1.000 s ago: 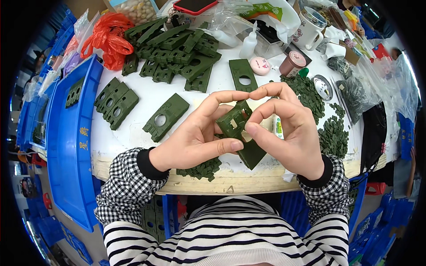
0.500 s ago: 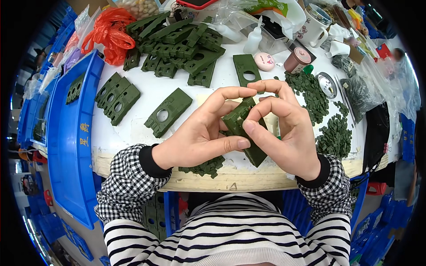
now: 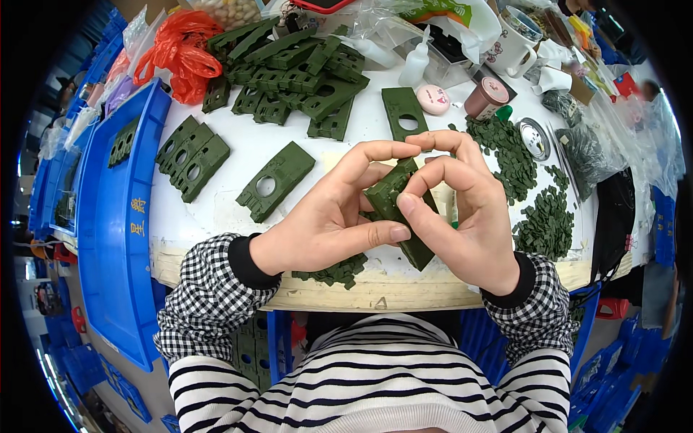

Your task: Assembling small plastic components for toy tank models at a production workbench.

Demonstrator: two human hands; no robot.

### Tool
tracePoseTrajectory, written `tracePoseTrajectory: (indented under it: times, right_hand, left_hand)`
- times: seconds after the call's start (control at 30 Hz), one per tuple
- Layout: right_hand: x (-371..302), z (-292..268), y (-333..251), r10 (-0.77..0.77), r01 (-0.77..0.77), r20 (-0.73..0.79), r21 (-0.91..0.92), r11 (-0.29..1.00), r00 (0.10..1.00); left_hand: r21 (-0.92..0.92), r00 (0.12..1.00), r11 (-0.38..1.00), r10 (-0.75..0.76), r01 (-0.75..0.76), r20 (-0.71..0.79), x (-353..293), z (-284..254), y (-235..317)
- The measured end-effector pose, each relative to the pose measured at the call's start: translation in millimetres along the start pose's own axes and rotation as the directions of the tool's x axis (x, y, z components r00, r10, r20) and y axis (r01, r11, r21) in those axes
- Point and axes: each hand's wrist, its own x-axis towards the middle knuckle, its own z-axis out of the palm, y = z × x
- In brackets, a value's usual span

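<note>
My left hand (image 3: pixel 328 216) and my right hand (image 3: pixel 462 213) both grip one dark green plastic part (image 3: pixel 393 198), a long block held tilted above the white table's (image 3: pixel 216 209) front edge. Fingertips of both hands press on its upper end, and its lower end (image 3: pixel 417 252) sticks out below my right thumb. A flat green plate with a round hole (image 3: pixel 276 180) lies just left of my left hand. Small green pieces (image 3: pixel 336 270) lie under my left wrist.
A heap of green plates (image 3: pixel 296 65) fills the back of the table, with two more plates (image 3: pixel 193 159) at left and another (image 3: pixel 403 112) behind my hands. Piles of small green bits (image 3: pixel 534 195) lie at right. Blue trays (image 3: pixel 112 216) stand at left; bottles, cups and bags crowd the back.
Both hands have kept hold of the green part and shifted slightly; my fingers have worked along its upper end. Nothing else on the table has moved.
</note>
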Motion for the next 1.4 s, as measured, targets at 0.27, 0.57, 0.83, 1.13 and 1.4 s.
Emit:
tracePoseTrajectory:
  times: [0.27,0.57,0.83,1.13,1.4]
  right_hand:
    - [0.7,-1.5,0.1,-0.01,0.01,-0.003,-0.042,0.999,1.0]
    - [0.2,-3.5,-1.6,-0.028,0.028,0.013,-0.066,0.997,1.0]
    - [3.2,-6.9,3.3,-0.049,0.056,-0.05,0.151,0.987,0.998]
    - [3.0,-45.0,-15.8,-0.003,0.018,-0.076,0.192,0.981,0.997]
    - [-36.8,-136.5,1.0,0.167,-0.204,-0.124,-0.425,0.882,0.978]
  left_hand:
    - [0.007,1.0,1.0,0.008,-0.008,0.006,-0.2,0.2,-0.4]
    - [-0.031,0.998,0.999,-0.022,0.023,0.051,1.9,-0.5,1.6]
    - [-0.082,0.994,0.997,0.005,0.004,0.109,-1.6,-4.0,4.1]
    - [-0.187,0.978,0.961,-0.195,0.206,0.072,-1.2,-3.9,11.8]
    - [-0.348,0.978,0.918,-0.208,0.193,-0.004,-2.6,0.8,8.7]
